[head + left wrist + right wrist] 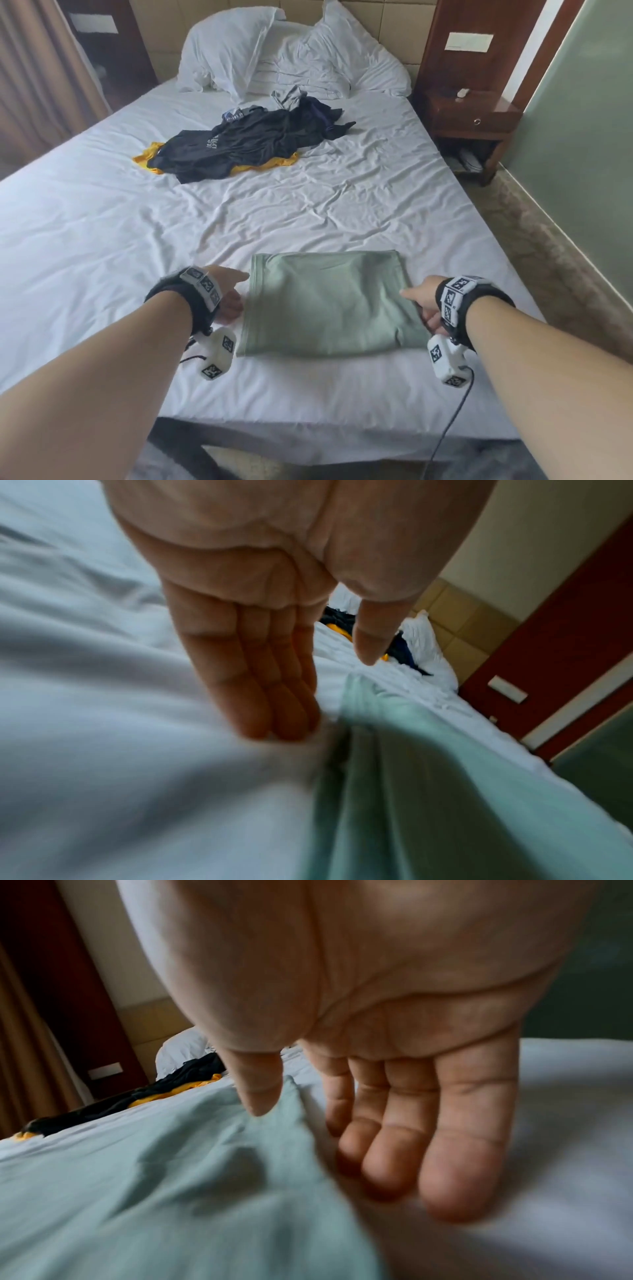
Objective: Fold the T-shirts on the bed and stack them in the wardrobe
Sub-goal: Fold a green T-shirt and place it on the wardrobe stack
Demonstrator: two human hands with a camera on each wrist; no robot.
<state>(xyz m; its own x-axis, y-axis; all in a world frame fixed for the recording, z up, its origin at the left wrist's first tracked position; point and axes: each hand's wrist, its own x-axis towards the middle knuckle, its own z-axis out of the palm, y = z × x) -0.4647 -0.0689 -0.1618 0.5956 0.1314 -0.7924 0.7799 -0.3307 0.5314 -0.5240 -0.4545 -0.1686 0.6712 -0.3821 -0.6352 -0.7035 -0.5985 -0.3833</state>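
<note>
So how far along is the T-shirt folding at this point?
Done: the green T-shirt lies folded near the bed's foot. In hand: left hand and right hand, fingers straight, flank it. Left: the dark and yellow pile is unfolded; no wardrobe in view.

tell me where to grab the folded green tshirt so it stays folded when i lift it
Take the folded green T-shirt by its two short side edges, one hand sliding under from each side. It lies flat in loose layers, so support from below probably keeps them together. The left hand and right hand already flank those edges, fingers straight.
</note>
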